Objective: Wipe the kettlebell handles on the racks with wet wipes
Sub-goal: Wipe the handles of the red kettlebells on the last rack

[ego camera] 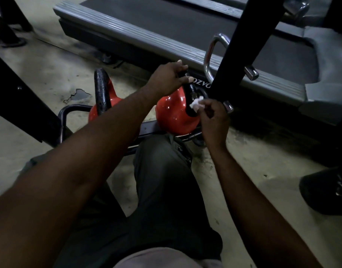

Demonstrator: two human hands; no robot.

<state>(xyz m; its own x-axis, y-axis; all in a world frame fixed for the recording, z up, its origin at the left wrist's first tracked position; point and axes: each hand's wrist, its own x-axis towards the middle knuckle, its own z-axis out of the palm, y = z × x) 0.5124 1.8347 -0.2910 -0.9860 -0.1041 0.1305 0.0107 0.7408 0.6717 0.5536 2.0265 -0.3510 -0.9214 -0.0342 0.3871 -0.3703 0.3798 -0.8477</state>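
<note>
Dim, grainy scene. Small white glints are sitting on the red kettlebell [174, 111], suggesting light from overhead. The wipe [195, 103] just right of it is blowing out, its detail lost. The chrome bar [209, 57] up-right of it is gleaming. The floor [50, 74] left of it is reading palest. The forearm [69, 180] below it is going soft. The treadmill [146, 35] edge above it is bowing.
</note>
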